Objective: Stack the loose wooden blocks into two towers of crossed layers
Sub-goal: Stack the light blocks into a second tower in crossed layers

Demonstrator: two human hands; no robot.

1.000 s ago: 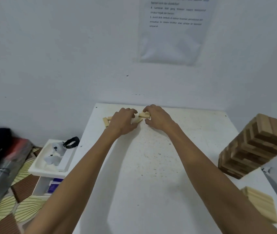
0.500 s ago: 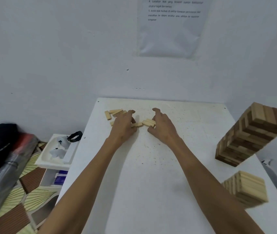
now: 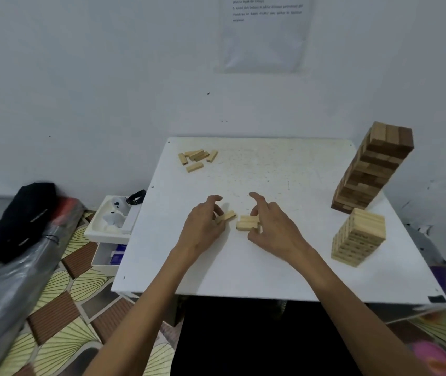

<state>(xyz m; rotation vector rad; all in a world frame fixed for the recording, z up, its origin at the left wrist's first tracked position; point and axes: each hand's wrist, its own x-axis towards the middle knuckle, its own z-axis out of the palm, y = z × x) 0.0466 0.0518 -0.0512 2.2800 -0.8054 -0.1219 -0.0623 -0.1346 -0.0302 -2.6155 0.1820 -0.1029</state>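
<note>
Lies open along the back middle of the white square tabletop (image 3: 284, 164), hemmed right by a tall brown-and-tan wooden block tower (image 3: 373, 169) and a shorter pale wooden tower (image 3: 359, 237), far left by scattered pale wooden blocks (image 3: 197, 158).

- Soft, cool, even light fills the room; the white wall (image 3: 107, 90) reads bluish-grey, with no glare.
- A small, soft shadow lies on the table (image 3: 284, 267) by the left hand (image 3: 205, 226).
- Wide-angle bending tilts the dark tower (image 3: 373, 169) near the right edge.
- The lower corners are smeared, and the text on the printed sheet (image 3: 265, 36) is too blurred to read.

The paper sheet (image 3: 263, 36) carries several printed lines, all too blurred to read; small white lettering on the black bag (image 3: 18, 221) is likewise illegible.
</note>
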